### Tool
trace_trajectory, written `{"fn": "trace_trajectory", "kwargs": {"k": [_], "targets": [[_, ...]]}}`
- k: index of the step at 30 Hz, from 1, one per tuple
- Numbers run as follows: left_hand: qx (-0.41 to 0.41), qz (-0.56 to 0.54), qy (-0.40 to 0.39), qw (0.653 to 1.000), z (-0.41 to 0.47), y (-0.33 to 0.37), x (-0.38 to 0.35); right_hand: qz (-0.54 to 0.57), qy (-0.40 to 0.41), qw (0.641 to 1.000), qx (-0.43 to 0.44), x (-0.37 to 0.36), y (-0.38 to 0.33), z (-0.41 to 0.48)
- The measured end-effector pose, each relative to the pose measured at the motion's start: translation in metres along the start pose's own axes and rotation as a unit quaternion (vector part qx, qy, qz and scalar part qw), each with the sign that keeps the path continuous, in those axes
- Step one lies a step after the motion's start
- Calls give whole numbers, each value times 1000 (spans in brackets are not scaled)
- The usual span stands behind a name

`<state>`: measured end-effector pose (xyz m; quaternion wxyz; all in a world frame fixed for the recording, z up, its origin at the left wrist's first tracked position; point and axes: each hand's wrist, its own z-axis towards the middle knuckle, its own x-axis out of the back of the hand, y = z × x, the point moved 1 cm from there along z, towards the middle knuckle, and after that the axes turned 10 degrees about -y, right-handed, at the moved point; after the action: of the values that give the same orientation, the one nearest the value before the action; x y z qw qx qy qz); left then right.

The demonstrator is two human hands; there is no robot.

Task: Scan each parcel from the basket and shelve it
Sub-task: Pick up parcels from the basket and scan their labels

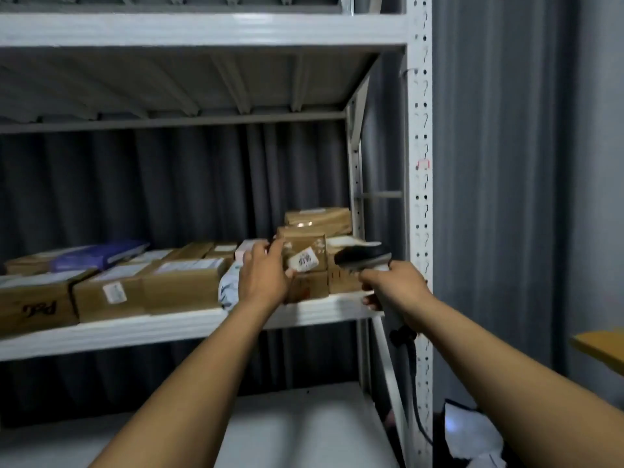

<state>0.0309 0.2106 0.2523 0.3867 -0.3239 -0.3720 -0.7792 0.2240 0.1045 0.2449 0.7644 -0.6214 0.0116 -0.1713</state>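
While curtains (pixel 169 184) back the white shelf (pixel 169 329), left grip (pixel 263 278) clasps a parcel (pixel 305 253), right grip (pixel 395 285) a scanner (pixel 363 255).

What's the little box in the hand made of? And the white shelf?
The little box looks like matte brown cardboard with a white paper label. The white shelf seems to be painted metal: smooth, faintly shiny, its post punched with holes.

The shelf (pixel 135 336) is showing smooth white-painted metal, the boxes (pixel 179 288) matt brown cardboard, the curtain (pixel 506 163) grey cloth.
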Motion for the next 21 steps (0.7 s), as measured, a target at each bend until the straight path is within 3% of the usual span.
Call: {"fn": "trace_trajectory", "kwargs": {"k": [4, 10, 13, 21], "targets": [[-4, 15, -23, 1000, -62, -14, -6, -33, -34, 999, -12, -14, 24, -42], [15, 37, -124, 991, -162, -52, -55, -127, -84, 986, -67, -46, 82, -111], [30, 34, -174, 984, -213, -72, -87, -114, -102, 984, -95, -59, 119, -139], [73, 61, -337, 937, -327, -108, -191, -236, -184, 939, -169, -65, 230, -189]]}}
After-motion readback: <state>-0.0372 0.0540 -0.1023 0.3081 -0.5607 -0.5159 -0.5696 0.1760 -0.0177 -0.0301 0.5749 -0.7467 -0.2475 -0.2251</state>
